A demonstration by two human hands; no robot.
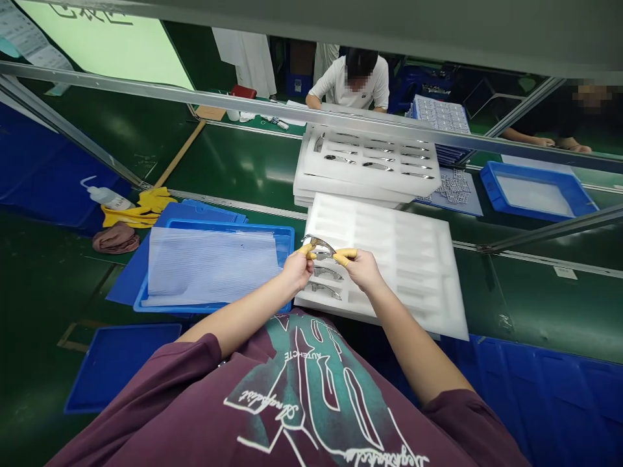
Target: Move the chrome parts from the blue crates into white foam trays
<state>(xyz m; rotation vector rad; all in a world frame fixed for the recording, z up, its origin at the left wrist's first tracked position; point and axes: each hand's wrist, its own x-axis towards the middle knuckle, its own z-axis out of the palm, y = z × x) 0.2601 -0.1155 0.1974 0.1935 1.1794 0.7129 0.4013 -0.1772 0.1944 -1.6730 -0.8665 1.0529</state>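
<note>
A curved, shiny metal part (pixel 321 244) is held up between my two hands, above a white foam tray (pixel 418 259). My left hand (pixel 300 264) pinches its left end and my right hand (pixel 360 267) pinches its right end. Yellow covers sit on several of my fingertips. Just below, similar shiny parts (pixel 326 290) lie in the slots of the tray's left column. The exact kind of the part is too small to tell. Shallow slots run across the rest of the foam.
To the left, a blue tray (pixel 140 302) holds a white ribbed sheet (pixel 209 266). Behind the foam stands a stack of foam trays (pixel 350 178) with shiny parts. A metal rail (pixel 263 107) crosses in front; a person (pixel 335 84) sits beyond. A squeeze bottle (pixel 109 196) lies on yellow gloves (pixel 156 200).
</note>
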